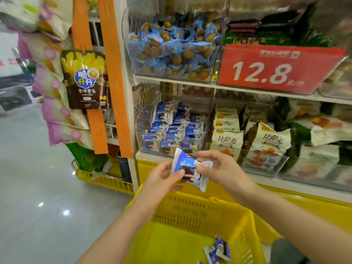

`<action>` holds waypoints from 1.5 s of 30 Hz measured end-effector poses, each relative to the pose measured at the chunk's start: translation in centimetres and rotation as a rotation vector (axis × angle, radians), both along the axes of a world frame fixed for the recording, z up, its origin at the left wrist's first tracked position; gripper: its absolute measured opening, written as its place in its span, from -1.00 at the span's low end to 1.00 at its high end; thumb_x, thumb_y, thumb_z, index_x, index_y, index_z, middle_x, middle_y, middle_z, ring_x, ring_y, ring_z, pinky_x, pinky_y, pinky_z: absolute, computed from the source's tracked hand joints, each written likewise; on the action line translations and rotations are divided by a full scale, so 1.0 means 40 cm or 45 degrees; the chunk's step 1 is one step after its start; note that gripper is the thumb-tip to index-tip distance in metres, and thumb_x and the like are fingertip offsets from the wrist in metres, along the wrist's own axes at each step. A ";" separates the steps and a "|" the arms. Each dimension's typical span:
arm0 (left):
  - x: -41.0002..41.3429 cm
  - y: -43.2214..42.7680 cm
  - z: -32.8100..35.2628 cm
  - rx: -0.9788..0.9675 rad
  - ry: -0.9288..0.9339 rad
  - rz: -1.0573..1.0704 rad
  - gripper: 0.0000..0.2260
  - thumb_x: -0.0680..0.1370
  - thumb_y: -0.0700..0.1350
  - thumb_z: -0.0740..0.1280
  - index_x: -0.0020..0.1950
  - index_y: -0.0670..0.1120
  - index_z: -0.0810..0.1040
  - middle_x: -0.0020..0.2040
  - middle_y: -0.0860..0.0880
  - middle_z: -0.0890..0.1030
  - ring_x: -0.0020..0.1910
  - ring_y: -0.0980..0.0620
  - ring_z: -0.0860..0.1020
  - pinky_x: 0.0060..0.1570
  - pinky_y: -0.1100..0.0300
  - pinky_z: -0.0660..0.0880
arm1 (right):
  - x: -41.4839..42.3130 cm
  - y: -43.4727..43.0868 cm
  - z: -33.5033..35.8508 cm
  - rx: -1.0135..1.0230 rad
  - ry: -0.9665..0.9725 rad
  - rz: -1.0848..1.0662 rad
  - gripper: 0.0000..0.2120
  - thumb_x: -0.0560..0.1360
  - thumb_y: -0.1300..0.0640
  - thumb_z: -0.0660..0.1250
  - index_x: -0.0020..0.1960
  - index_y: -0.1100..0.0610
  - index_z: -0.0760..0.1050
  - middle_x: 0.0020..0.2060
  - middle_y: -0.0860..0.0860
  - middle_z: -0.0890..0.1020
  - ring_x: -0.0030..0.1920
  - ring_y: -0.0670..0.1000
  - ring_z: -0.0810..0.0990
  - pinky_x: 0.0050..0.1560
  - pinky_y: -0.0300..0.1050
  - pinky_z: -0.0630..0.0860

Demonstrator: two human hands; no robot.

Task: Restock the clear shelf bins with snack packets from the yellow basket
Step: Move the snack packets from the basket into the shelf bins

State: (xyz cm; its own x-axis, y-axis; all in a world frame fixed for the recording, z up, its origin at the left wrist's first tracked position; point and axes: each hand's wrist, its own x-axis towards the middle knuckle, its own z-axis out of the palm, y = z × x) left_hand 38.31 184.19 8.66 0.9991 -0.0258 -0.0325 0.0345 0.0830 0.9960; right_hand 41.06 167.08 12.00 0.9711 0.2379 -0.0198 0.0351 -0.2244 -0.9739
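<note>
Both hands hold one blue-and-white snack packet just below the lower shelf. My left hand pinches its lower left side, and my right hand grips its right end. Directly above it stands a clear shelf bin stocked with matching blue-and-white packets. Under my arms sits the yellow basket, with a few more blue-and-white packets at its bottom right.
The upper shelf holds a clear bin of blue-wrapped snacks and a red 12.8 price sign. Cream pizza-roll bags fill the bin to the right. Hanging chip bags and orange strips are at left, above a second yellow basket on grey floor.
</note>
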 end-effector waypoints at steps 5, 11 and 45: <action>0.015 -0.014 0.002 0.094 -0.125 0.033 -0.82 0.52 -0.21 0.32 0.13 -0.12 0.53 -0.01 -0.07 0.66 -0.05 0.03 0.64 -0.11 0.20 0.59 | 0.005 -0.012 -0.012 -0.234 -0.105 0.123 -0.71 0.43 0.24 0.42 0.13 0.07 0.50 0.06 0.00 0.62 0.09 -0.08 0.57 0.15 -0.21 0.49; 0.101 0.015 0.018 0.376 -0.330 0.011 -0.86 0.54 -0.12 0.30 0.07 0.07 0.49 0.00 0.12 0.61 -0.05 0.24 0.58 -0.08 0.34 0.51 | 0.070 0.011 -0.008 -0.247 -0.174 0.039 -0.82 0.46 0.15 0.40 -0.02 -0.09 0.51 -0.06 -0.19 0.63 -0.07 -0.35 0.57 -0.11 -0.53 0.43; 0.475 0.253 -0.099 1.376 -0.972 0.076 -0.61 0.56 0.09 -0.02 0.06 0.01 0.56 -0.07 0.11 0.57 -0.05 0.11 0.46 -0.03 0.28 0.06 | 0.887 0.234 -0.065 -0.734 -0.493 -0.729 -0.65 0.46 0.32 0.36 0.24 0.27 0.45 0.03 0.13 0.58 0.00 0.02 0.55 0.11 -0.11 0.52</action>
State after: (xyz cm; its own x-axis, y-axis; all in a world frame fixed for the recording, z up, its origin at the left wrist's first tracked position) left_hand 57.29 194.29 4.69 0.7740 -0.2982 0.5586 -0.5367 -0.7771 0.3287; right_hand 76.54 176.42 9.38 0.9013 -0.2299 0.3671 0.0705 -0.7584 -0.6480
